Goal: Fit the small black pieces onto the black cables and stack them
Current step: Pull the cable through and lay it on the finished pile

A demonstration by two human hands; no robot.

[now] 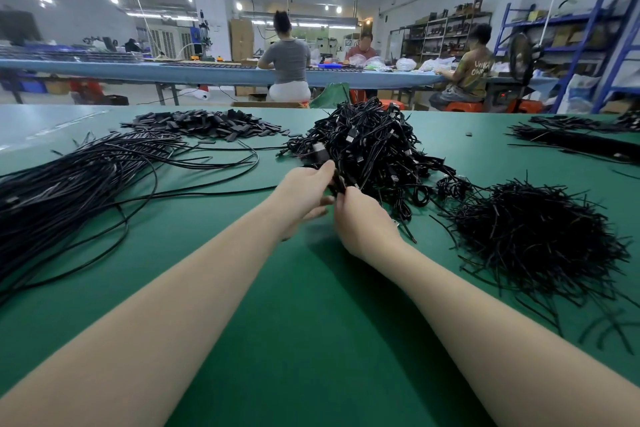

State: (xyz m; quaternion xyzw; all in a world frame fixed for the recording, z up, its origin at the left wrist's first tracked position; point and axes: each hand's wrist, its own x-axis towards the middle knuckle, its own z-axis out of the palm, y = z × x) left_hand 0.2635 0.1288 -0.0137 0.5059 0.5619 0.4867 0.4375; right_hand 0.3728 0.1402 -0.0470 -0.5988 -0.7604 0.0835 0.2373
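Head view: a cable end is pinched between the left hand and right hand, fingers curled round it, beside the tangled cable heap. Neighbouring cables may be dragged out by snagging. Small pieces are piled far left on the counter.

The left hand and right hand meet at the near edge of a tangled cable heap on the table. Left of the fingers spread loose cables; beyond those, a pile of small pieces. Right of the fingers lies a mound of short strands.
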